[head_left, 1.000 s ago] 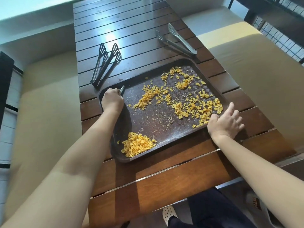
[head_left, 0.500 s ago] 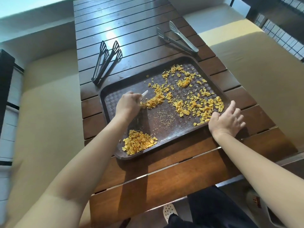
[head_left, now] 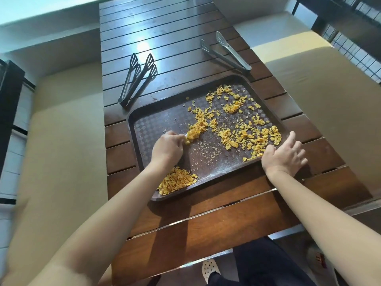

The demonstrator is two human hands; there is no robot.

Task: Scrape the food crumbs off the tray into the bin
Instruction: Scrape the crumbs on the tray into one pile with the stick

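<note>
- Step in hand: gathering. The left hand (head_left: pixel 167 148), curled round a small pale scraper (barely visible), meets a crumb streak (head_left: pixel 197 129) mid-tray.
- The right hand (head_left: pixel 285 154), fingers spread, steadies the tray (head_left: pixel 224 170) at its near-right rim.
- Next: probably drag the streak to the near-left pile (head_left: pixel 176 182); no bin in view.

Table (head_left: pixel 165 34): dark wooden slats, glare patch near the far middle. Black tongs (head_left: pixel 137 79): two pairs lying together, touching, on the left side, heads pointing away. Steel tongs (head_left: pixel 226 52): one pair, arms splayed, on the right side near the edge. Benches: beige cushion (head_left: pixel 61 141) left of the table, another (head_left: pixel 329 96) right. Spotted shoe (head_left: pixel 209 268) under the near edge, beside a dark trouser leg (head_left: pixel 268 263).
</note>
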